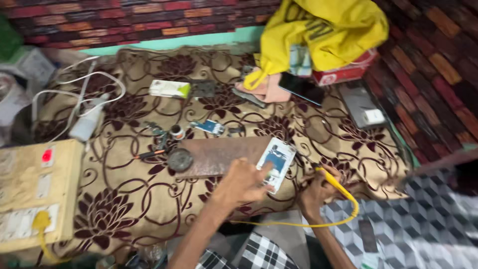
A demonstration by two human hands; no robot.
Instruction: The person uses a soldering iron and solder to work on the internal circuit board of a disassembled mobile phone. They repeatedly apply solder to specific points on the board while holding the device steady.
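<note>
Floral cloth (124, 199) bears brown board (219, 154), white cables (74, 94).

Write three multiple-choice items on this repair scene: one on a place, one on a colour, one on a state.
1. Where does the opened phone lie?
A. on the grey board's right end
B. on the yellow bag
C. on the switch box

2. What colour is the handle and cord of the tool in the right hand?
A. red
B. yellow
C. black

3. What is the left hand doing?
A. hanging free
B. gripping the white cable
C. resting on the phone

Answers: 1 A, the phone sits on the board by its right edge. 2 B, both handle and cord show yellow. 3 C, its fingers lie on the phone's lower edge.
</note>
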